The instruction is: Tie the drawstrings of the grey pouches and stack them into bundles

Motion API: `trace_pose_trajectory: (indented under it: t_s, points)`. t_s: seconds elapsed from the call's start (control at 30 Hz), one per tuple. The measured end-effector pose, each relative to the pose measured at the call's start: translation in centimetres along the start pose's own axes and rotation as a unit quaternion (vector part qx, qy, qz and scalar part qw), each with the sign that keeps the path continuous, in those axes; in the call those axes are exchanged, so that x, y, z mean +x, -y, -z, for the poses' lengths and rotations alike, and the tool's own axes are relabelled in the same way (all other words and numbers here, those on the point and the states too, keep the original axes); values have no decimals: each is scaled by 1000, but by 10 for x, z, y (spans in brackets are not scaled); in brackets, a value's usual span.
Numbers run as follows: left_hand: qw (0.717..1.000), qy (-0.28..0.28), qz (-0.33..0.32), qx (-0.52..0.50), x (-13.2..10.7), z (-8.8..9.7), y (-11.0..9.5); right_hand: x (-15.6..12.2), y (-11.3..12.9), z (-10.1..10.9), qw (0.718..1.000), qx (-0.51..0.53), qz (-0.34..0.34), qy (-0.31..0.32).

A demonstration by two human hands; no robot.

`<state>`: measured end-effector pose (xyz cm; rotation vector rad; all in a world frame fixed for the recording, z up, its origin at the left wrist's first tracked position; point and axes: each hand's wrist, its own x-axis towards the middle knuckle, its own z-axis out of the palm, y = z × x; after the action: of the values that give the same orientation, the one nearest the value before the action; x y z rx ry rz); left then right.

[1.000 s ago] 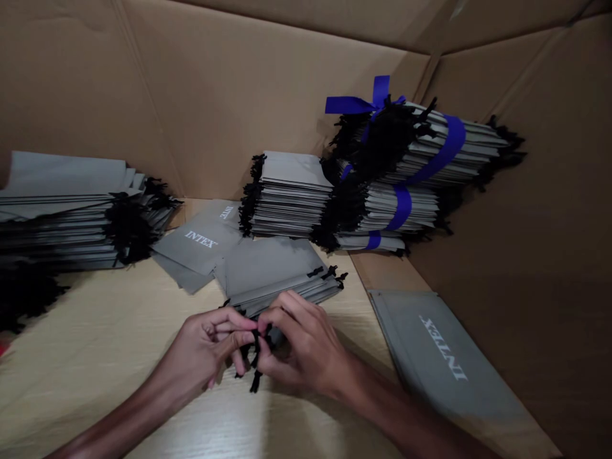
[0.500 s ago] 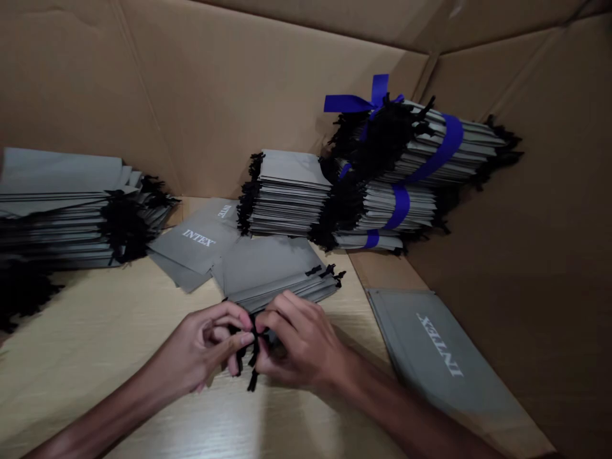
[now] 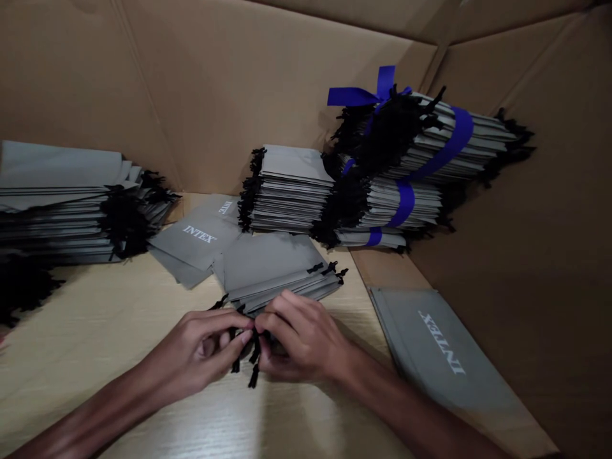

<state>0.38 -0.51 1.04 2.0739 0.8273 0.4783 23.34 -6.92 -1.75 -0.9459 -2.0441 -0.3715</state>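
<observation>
My left hand (image 3: 203, 350) and my right hand (image 3: 299, 338) meet at the front of a wooden table (image 3: 95, 331), fingertips pinched together on the black drawstring cords (image 3: 252, 363) of a small pile of grey pouches (image 3: 272, 271). Loose cord ends hang down between the two hands. The pouches lie flat just beyond my fingers, with more black cord tips at their right end.
A tall stack of grey pouches (image 3: 62, 204) stands at the left, another stack (image 3: 291, 191) at the back, and bundles tied with blue ribbon (image 3: 421, 159) at the back right. Loose INTEX pouches (image 3: 198, 239) lie behind; one (image 3: 440, 350) leans at the right. Cardboard walls (image 3: 215, 83) surround the table.
Both hands stay pinched on the cords, with only small finger movements. The view has shifted slightly.
</observation>
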Motion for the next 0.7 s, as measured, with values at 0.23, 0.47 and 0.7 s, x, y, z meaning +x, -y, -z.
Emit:
trace_pose_trajectory:
  t_s: [0.23, 0.47, 0.7]
  points:
    - [987, 54, -127, 87, 1, 7, 11, 0, 4, -1, 1000, 9, 14, -6]
    - [992, 62, -97, 42, 1, 9, 11, 2, 12, 2, 999, 33, -12, 9]
    - [991, 76, 38, -106, 1, 6, 7, 2, 15, 1, 999, 34, 0, -4]
